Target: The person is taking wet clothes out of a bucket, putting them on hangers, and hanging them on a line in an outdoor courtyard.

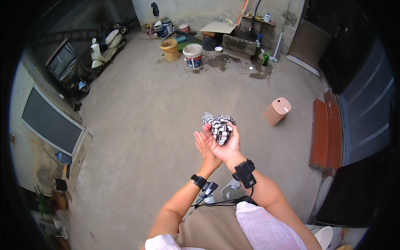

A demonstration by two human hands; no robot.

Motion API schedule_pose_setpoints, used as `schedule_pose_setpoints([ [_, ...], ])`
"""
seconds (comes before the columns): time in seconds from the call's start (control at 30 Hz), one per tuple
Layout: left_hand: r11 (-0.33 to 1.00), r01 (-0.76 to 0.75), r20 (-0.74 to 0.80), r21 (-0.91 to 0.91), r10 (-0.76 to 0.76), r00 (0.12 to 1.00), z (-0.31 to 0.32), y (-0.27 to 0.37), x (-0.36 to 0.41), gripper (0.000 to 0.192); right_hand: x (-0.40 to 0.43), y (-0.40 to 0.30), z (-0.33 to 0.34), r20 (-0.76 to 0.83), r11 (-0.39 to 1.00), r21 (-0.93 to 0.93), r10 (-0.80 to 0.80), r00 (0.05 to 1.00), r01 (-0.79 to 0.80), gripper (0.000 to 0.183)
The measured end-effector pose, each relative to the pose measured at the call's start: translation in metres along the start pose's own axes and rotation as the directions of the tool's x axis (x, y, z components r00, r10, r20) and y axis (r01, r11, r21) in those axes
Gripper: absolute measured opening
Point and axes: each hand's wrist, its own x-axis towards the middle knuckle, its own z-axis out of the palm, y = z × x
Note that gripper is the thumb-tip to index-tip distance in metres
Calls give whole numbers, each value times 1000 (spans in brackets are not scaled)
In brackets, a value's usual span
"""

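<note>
A bunched-up black-and-white patterned cloth [222, 131] rests in my right hand [229, 150], which is turned palm up. Its thumb lies along the right side of the bundle and its fingers curl at the left side. Flat and holding nothing, my left hand [207, 154] has its fingers stretched out and is against the left side of the right hand, or just below it; which one I cannot tell. Part of the right hand's fingers is hidden by the cloth. Both wrists wear strapped black devices, the right one being a box [245, 174] with a cable.
A pink plastic stool [277, 111] stands on the concrete floor to the right. Ahead are a yellow bucket [170, 51], a white paint bucket [193, 59] and a stone sink [240, 44] beside wet patches. Brick-red steps [320, 134] edge the right side; a scooter [106, 51] is parked far left.
</note>
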Motion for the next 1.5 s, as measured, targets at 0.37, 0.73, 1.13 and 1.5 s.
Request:
schedule_pose_setpoints([
  [0.37, 977, -193, -697, 94, 203, 687, -26, -35, 244, 41, 122, -66, 61, 40, 817, -263, 541, 840, -513, 34],
  [0.73, 713, -580, -86, 393, 657, 749, -72, -72, 439, 39, 319, -185, 109, 74, 437, -859, 621, 780, -266, 33],
  [1.13, 948, -319, 575, 5, 258, 777, 61, -208, 644, 68, 564, -251, 78, -194, 734, -250, 601, 775, -632, 24],
  [1.5, -179, 447, 450, -876, 25, 893, 175, -225, 745, 88, 752, -314, 142, -45, 838, 80, 544, 838, -540, 38],
])
